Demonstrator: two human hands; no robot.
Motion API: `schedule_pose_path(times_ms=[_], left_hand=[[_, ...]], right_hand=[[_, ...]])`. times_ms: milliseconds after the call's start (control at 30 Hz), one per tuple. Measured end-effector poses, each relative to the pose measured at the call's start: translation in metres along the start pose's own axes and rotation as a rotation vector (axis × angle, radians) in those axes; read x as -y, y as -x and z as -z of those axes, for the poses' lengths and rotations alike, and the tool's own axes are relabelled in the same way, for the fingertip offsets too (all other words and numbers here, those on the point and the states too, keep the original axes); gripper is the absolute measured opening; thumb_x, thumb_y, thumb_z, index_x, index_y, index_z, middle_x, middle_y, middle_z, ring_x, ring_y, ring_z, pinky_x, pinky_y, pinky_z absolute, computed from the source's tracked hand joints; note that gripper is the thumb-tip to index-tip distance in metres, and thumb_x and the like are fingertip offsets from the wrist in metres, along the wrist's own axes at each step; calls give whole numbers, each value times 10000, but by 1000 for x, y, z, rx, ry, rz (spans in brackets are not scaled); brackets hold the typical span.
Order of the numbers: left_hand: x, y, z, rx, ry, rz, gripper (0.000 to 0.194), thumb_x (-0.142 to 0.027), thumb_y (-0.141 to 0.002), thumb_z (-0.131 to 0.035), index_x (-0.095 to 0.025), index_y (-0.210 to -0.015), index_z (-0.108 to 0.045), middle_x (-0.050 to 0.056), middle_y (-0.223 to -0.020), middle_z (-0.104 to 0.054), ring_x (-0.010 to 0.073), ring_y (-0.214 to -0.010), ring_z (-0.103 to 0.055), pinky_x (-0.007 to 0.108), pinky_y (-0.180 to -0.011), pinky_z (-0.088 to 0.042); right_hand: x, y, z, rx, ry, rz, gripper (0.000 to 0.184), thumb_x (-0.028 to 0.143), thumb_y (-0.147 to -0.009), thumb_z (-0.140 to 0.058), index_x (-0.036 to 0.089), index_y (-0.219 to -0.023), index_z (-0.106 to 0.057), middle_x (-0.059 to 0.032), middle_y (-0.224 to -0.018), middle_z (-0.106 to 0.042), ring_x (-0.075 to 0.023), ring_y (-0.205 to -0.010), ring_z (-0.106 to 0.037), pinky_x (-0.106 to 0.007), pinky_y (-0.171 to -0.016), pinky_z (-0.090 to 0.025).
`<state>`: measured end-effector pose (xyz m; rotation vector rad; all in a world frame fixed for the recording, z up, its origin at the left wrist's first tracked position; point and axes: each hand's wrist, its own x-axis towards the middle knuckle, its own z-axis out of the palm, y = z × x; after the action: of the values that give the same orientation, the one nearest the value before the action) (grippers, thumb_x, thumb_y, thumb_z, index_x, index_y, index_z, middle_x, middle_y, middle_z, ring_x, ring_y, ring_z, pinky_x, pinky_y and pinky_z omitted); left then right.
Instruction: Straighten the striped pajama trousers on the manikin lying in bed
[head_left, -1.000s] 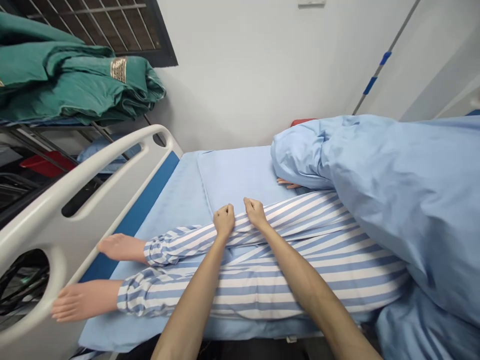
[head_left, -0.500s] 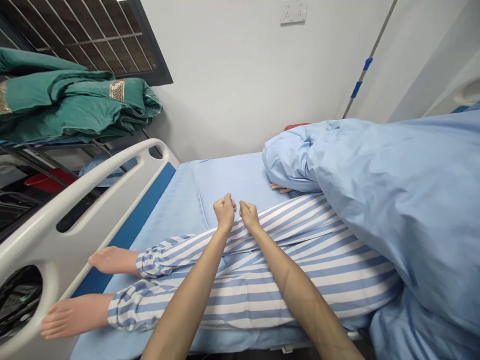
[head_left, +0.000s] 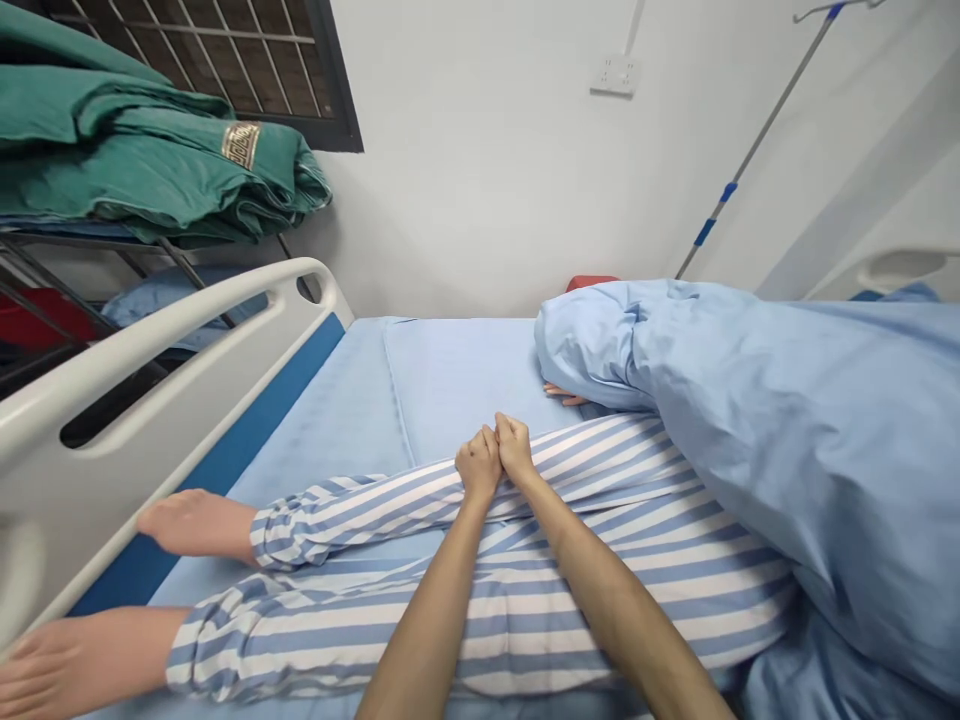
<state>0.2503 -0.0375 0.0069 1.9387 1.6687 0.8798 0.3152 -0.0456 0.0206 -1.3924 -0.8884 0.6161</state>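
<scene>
My left hand (head_left: 480,462) and my right hand (head_left: 514,446) are both closed into fists, side by side and touching. They are over the far leg of the blue-and-white striped trousers (head_left: 540,610), near the knee. Nothing shows in either fist, and no cloth is pulled up by them. A figure lies in the trousers, with bare, mannequin-like feet (head_left: 202,522) at the left. Whether my fists press on the leg or hover just over it, I cannot tell. A light blue quilt (head_left: 757,400) covers the upper body, and the figure's fingers (head_left: 564,394) peek out beneath its edge.
The bed's white footboard (head_left: 172,300) rises at the left. Behind it, folded green cloths (head_left: 172,170) lie on a metal rack. Blue sheet (head_left: 465,370) spreads between the legs and the wall. A drip pole (head_left: 757,140) and something red (head_left: 592,282) are beyond the bed.
My two fists, slightly apart before, have come together and shifted a little to the right. The camera view has tilted and moved, so the bed appears shifted.
</scene>
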Motion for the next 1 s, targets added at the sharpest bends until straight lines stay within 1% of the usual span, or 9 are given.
schedule_pose_path(times_ms=[133,233,333,400,500,600,700,867,1000], left_hand=[[-1,2,1,-3,-95,-13,337,-305,-978,-414,-194,-767,-653,67,-684,-650,185,-655,-555,269,-643,-315],[-4,4,3,5,-120,-14,381,-324,-980,-403,-198,-717,-648,76,-684,-656,183,-640,-548,271,-633,-295],[-6,5,4,-7,-128,-20,386,-306,-968,-418,-197,-678,-650,76,-664,-645,174,-631,-540,269,-627,-268],[-7,5,4,-20,-136,-11,373,-288,-957,-437,-194,-671,-658,78,-664,-641,169,-630,-537,273,-628,-253],[-8,5,4,-21,-157,-1,372,-283,-959,-442,-189,-679,-668,83,-686,-652,167,-644,-536,282,-636,-243],[-8,5,3,-8,-181,-8,396,-289,-973,-421,-186,-682,-668,81,-708,-668,157,-648,-529,286,-644,-239],[-9,6,2,7,-208,-11,413,-296,-978,-404,-186,-674,-661,71,-722,-680,143,-644,-517,283,-649,-241],[-12,7,5,23,-192,-23,426,-304,-975,-400,-181,-632,-620,54,-687,-658,135,-640,-478,278,-647,-240],[-15,4,9,90,-58,-38,432,-288,-952,-423,-180,-547,-529,17,-584,-563,122,-596,-407,270,-620,-234]], right_hand=[[9,-2,12,103,199,56,438,489,-853,-429,231,-514,-326,56,-490,-315,-106,-517,-315,-262,-528,-265],[31,-8,26,215,361,151,446,432,-873,-440,219,-493,-346,52,-478,-326,-104,-518,-320,-270,-546,-228],[57,-16,37,223,394,248,463,419,-901,-434,218,-498,-329,53,-480,-306,-102,-517,-296,-275,-551,-212],[66,-20,43,196,380,292,469,425,-920,-424,219,-510,-326,52,-490,-304,-102,-519,-289,-276,-553,-211],[56,-19,51,157,379,293,471,417,-942,-411,219,-524,-319,48,-493,-311,-106,-520,-294,-276,-557,-214],[28,-11,56,144,458,221,453,366,-949,-418,215,-531,-333,43,-488,-332,-112,-522,-317,-278,-569,-211],[8,-5,57,153,560,167,429,331,-962,-414,206,-552,-396,26,-514,-415,-120,-546,-365,-279,-585,-213],[6,-6,55,145,600,137,446,348,-994,-392,200,-583,-481,4,-560,-523,-124,-564,-415,-275,-598,-230],[7,-8,55,128,590,115,453,358,-999,-404,197,-595,-530,-10,-590,-567,-132,-593,-452,-273,-601,-237]])
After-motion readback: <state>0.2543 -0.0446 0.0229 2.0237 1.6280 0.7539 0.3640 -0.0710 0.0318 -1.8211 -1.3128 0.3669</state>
